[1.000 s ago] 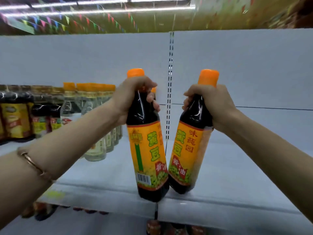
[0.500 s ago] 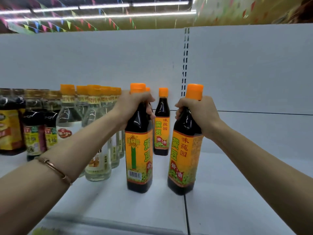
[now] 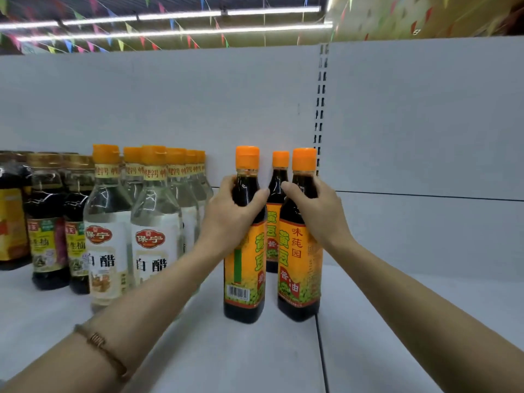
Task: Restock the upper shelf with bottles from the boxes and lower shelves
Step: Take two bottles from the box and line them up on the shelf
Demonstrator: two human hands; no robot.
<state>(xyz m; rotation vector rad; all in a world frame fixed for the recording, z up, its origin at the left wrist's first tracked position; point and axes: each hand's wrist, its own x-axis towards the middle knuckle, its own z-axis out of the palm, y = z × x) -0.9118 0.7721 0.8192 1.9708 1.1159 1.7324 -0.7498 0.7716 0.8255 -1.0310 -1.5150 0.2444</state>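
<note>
Two dark soy sauce bottles with orange caps and orange-yellow labels stand upright side by side on the white upper shelf (image 3: 255,358). My left hand (image 3: 231,212) grips the shoulder of the left bottle (image 3: 245,279). My right hand (image 3: 319,212) grips the shoulder of the right bottle (image 3: 300,276). A third bottle of the same kind (image 3: 279,177) stands behind them against the back panel, partly hidden.
Several clear white vinegar bottles (image 3: 154,222) with orange caps stand in rows to the left. Further left are dark sauce bottles (image 3: 48,222) with gold caps. A slotted upright (image 3: 320,109) divides the back panel. The shelf to the right is bare.
Both bottles have come down from the air onto the shelf and moved back towards the third bottle. My hands have slid from the necks down to the shoulders.
</note>
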